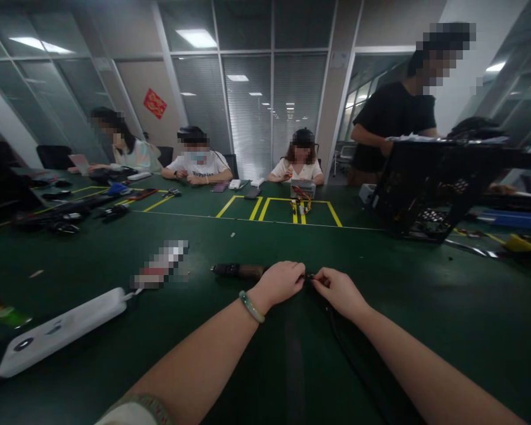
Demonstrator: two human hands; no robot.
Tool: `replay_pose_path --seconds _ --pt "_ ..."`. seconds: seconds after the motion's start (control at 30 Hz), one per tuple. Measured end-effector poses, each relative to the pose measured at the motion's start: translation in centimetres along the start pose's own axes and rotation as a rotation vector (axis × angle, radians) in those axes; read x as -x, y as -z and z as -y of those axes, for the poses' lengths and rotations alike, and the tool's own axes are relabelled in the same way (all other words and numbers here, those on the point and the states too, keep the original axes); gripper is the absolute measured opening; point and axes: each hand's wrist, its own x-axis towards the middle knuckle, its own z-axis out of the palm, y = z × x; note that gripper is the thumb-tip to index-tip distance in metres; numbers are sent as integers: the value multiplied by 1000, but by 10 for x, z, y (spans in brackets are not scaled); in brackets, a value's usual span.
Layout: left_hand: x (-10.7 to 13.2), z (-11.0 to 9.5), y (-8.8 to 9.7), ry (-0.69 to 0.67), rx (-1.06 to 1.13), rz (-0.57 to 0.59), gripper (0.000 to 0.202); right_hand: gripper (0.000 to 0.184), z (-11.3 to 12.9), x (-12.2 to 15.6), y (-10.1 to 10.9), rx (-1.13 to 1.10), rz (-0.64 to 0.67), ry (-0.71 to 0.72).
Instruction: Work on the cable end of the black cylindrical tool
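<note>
My left hand [282,283] and my right hand [338,290] meet over the green table [115,366], both closed in a pinch on a small dark part [308,276] between their fingertips. A black cable [340,336] runs from that part back toward me under my right forearm. A green bead bracelet [252,306] is on my left wrist. Just left of my left hand lies a dark cylindrical tool [239,271], not touched.
A white power strip [64,330] lies at the near left. A black metal computer frame [429,189] stands at the right, with a person standing behind it. Three people sit at the far side. Yellow tape boxes [277,209] and small tools mark the far table.
</note>
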Motion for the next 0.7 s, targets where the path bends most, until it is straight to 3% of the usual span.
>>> replay_pose_path --seconds 0.33,0.7 --pt "0 7 1 -55 89 -14 8 10 -2 -6 -3 105 -25 53" --pt "5 1 1 -89 161 -29 8 10 -6 2 -5 100 -24 96"
